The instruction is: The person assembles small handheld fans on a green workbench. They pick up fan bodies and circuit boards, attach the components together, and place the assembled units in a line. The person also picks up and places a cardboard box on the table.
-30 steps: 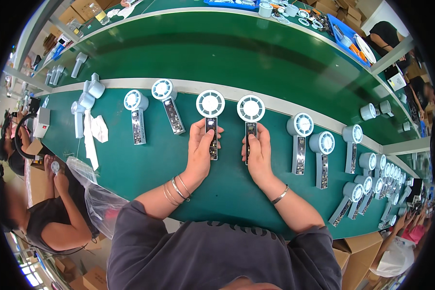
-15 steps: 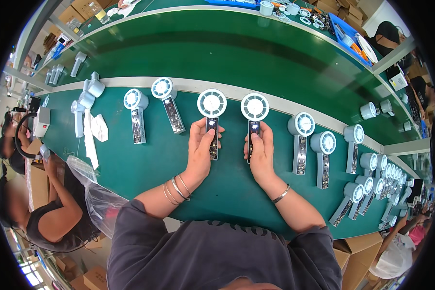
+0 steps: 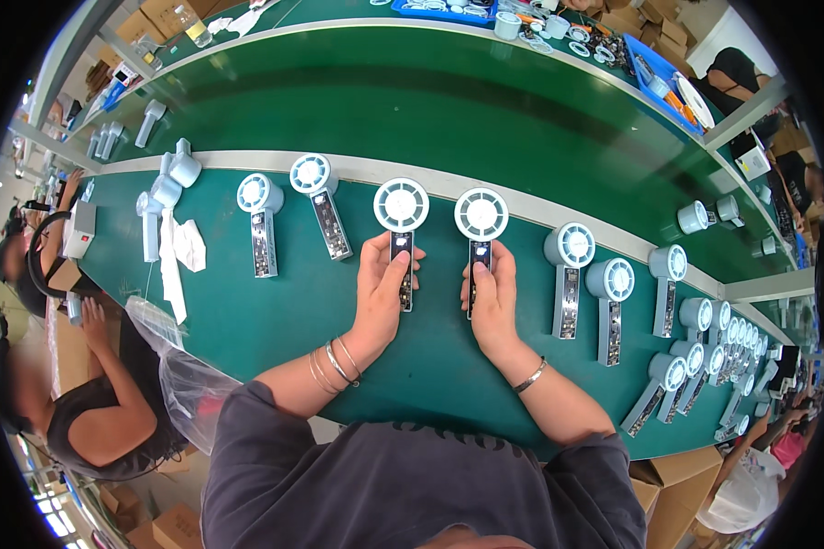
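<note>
My left hand [image 3: 377,291] is wrapped round the handle of a pale blue handheld fan [image 3: 401,205], its thumb on the bare circuit board. Beside it my right hand [image 3: 493,309] grips a second handheld fan [image 3: 482,215] in the same way, thumb on the board. Both fans point away from me, round grilles up, a small gap between them. A white lit spot shows on each board above the thumb. The fingers behind the handles are partly hidden. Closest to my right hand lies another fan [image 3: 574,247]; a fan [image 3: 311,173] lies left of my left hand.
Several more fans [image 3: 670,371] stretch along the green bench [image 3: 412,375] to the right. White cloths [image 3: 189,245] and clear plastic film [image 3: 188,389] lie left. A shelf edge [image 3: 558,206] runs behind; blue trays [image 3: 655,78] stand above. A co-worker [image 3: 110,403] sits at left.
My hands keep their hold on both fans, with the thumbs still on the boards. The view has shifted slightly, so the bench appears lower. The co-worker's hand at left has moved.
</note>
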The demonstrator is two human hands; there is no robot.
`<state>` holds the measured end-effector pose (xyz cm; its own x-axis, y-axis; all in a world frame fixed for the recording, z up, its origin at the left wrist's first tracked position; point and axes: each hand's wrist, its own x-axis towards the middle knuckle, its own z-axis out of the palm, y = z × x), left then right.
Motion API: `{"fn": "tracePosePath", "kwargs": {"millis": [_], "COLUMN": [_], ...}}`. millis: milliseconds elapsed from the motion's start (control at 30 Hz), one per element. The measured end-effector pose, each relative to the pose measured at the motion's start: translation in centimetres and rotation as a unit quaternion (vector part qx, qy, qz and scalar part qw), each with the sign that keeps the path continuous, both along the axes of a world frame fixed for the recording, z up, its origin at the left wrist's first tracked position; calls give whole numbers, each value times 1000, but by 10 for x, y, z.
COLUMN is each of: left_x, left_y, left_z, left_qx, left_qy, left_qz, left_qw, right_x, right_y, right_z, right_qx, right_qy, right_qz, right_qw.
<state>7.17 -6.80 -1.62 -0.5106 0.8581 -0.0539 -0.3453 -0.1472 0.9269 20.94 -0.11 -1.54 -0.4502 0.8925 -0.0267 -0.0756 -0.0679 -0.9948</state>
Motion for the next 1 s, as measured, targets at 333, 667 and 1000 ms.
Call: {"fn": "tracePosePath", "kwargs": {"millis": [333,667,1000], "left_x": [2,2,1], "left_y": [1,1,1], "left_z": [-1,-2,-1], "left_qx": [4,6,14], "left_qy": [1,-7,-6], "left_qz": [2,10,5], "left_qw": [1000,1000,1000], "right_x": [0,-1,-2], "right_y": [1,0,-1], "right_z": [-6,-7,-9], "right_qx": [25,22,17], "right_qy": [4,-16,-24], "right_qz": [-21,-32,-34], "right_qw": [999,999,999]}}
